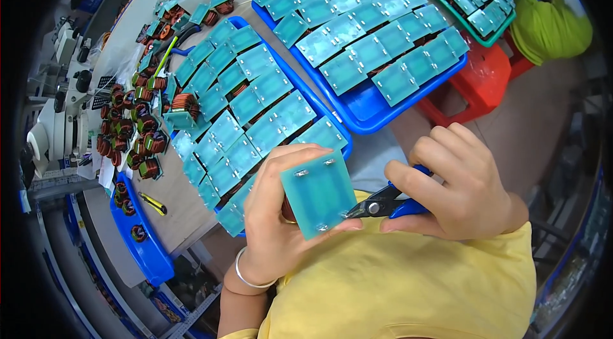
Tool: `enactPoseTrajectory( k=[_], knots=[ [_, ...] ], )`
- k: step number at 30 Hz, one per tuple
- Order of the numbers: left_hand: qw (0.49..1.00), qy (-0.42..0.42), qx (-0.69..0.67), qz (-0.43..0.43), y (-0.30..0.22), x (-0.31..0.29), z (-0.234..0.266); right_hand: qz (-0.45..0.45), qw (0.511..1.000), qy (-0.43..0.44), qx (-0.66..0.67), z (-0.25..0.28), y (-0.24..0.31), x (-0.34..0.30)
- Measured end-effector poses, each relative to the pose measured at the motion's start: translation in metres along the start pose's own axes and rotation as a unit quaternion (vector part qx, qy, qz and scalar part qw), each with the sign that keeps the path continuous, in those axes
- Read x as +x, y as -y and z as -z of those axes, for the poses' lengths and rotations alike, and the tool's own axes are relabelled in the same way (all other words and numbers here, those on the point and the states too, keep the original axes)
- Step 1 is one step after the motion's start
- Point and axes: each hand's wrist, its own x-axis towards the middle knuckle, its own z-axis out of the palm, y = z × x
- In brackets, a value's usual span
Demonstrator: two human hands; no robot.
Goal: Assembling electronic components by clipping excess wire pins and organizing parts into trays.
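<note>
My left hand [271, 211] grips a square teal circuit board [318, 192] by its edges, its flat face turned up toward me. Silvery solder joints show along two opposite sides of the board, and a bit of copper coil peeks out beneath it. In my right hand [456, 186] are flush cutters [383, 205] with blue handles and dark jaws. The jaw tips meet the board's lower right corner, by a solder joint. Whether the jaws are closed on a lead is too small to tell.
Blue trays [367, 119] of similar boards fill the table, with a green tray [491, 40] behind. Loose copper-wound coils [124, 122] lie at left, near a yellow utility knife [153, 203] and a small blue bin [143, 249]. A red stool [472, 87] and another person's green-clad body [552, 26] are right.
</note>
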Motion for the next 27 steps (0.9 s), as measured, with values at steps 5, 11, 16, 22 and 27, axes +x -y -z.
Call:
enactPoseTrajectory(
  k=[5,11,16,22,27],
  knots=[
    [0.999,0.005,0.043,-0.016,-0.005,0.002,-0.002,0.008,1.0,-0.019,0.002,-0.001,-0.002,-0.002],
    [0.997,0.011,0.065,-0.031,-0.005,0.003,-0.005,0.007,1.0,-0.02,0.002,-0.003,-0.003,-0.007],
    [0.996,0.038,0.079,-0.016,-0.007,0.005,-0.009,0.011,1.0,-0.009,0.023,-0.01,-0.008,-0.016],
    [0.99,0.084,0.07,0.091,-0.011,0.005,-0.018,-0.012,0.997,-0.015,0.072,-0.03,-0.016,-0.035],
    [0.981,0.13,0.046,0.134,-0.007,0.003,-0.021,-0.047,0.987,-0.061,0.139,-0.033,-0.02,-0.047]
  ],
)
